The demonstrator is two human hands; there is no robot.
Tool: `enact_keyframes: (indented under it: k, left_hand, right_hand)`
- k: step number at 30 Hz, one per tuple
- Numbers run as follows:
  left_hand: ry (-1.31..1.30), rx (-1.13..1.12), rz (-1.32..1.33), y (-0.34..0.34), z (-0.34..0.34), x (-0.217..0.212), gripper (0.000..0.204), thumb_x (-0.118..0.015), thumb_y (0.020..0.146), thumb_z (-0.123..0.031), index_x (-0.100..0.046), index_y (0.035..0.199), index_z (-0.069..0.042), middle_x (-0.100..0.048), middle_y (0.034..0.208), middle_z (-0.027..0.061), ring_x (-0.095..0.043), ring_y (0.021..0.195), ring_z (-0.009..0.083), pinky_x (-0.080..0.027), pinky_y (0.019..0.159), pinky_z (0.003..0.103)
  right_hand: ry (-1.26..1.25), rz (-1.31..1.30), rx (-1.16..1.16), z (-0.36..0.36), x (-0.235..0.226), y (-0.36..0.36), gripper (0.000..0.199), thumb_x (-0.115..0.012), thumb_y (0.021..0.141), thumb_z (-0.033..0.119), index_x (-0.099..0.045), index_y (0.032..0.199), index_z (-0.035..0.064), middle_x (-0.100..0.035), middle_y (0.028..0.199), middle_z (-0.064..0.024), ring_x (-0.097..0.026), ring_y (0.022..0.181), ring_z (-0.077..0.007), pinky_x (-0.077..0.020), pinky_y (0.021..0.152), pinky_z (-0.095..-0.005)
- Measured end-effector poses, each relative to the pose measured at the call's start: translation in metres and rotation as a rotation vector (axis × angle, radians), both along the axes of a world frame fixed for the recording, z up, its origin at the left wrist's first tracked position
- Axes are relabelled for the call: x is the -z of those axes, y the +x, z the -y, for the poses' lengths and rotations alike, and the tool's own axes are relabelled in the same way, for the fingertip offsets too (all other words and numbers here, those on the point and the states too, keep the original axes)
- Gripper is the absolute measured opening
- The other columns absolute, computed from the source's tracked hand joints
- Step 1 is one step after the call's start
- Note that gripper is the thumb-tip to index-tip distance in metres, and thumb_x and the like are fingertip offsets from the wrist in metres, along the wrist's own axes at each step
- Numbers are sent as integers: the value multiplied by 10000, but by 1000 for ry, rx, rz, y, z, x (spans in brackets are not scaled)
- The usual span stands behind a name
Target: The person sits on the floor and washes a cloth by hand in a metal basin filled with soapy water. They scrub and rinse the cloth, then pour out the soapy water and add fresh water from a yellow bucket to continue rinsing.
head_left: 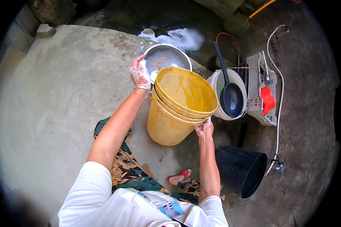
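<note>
My right hand (205, 128) grips the lower right rim of a large yellow bucket (168, 126), which tilts in front of me, its mouth facing up and right. Pale streaks and what looks like a wet sheen show on its inside. My left hand (140, 73), coated in suds, is beside the bucket's left rim with its fingers partly stretched. It overlaps the edge of a round white-rimmed basin (190, 62); whether it presses on basin or bucket I cannot tell. The basin holds sudsy water and a few light brown pieces, with its near side hidden by the bucket.
Right of the bucket stands a white bucket (215, 80) with a long-handled dark ladle (232, 99) across it. Beyond are a white crate (267, 120), a red plastic item (267, 100) and a pale hose (279, 98). A black bucket (238, 168) lies tipped nearby. Foam (185, 39) covers dark wet ground.
</note>
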State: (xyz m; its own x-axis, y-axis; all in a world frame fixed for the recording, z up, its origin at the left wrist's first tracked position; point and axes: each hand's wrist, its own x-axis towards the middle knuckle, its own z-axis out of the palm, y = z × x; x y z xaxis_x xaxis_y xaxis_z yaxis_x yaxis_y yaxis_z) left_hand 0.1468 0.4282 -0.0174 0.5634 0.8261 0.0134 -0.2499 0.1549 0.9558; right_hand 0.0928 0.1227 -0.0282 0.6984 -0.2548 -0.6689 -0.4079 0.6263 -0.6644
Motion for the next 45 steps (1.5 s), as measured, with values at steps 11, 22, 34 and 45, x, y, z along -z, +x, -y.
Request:
enact_keyframes:
  k: [11,22,34,45]
  left_hand:
    - [88,102,36,-2,17,7,206,-441,791,-43,-561,958,-30,-552,993,94,-508,956,189,-379,852,295]
    - [54,188,-22,4,34,9,201,-442,781,6,-587,915,-33,-586,945,87,-533,920,179,-392,826,269]
    - [61,284,-44,-6,69,-5,223,-482,781,-99,-591,951,-4,-602,925,80,-542,892,157,-385,833,258]
    - [34,194,-27,-60,66,8,213,-498,760,-85,-591,942,-22,-602,867,83,-553,812,149,-406,762,235]
  right_hand:
    - [-131,-15,-212,74,21,-61,218,-474,835,158,-544,978,9,-604,884,-123,-612,747,-232,-525,622,-391]
    - [7,14,-96,135,72,-119,297,-427,861,186,-498,1077,-4,-567,1033,-124,-582,874,-235,-499,747,-350]
    - [-941,79,-440,196,98,-129,123,-534,791,101,-609,731,24,-538,619,1,-484,544,-80,-364,482,-233]
    - [-640,-15,-64,231,47,-111,96,-539,802,92,-586,857,29,-597,716,-44,-555,558,-89,-439,501,-190]
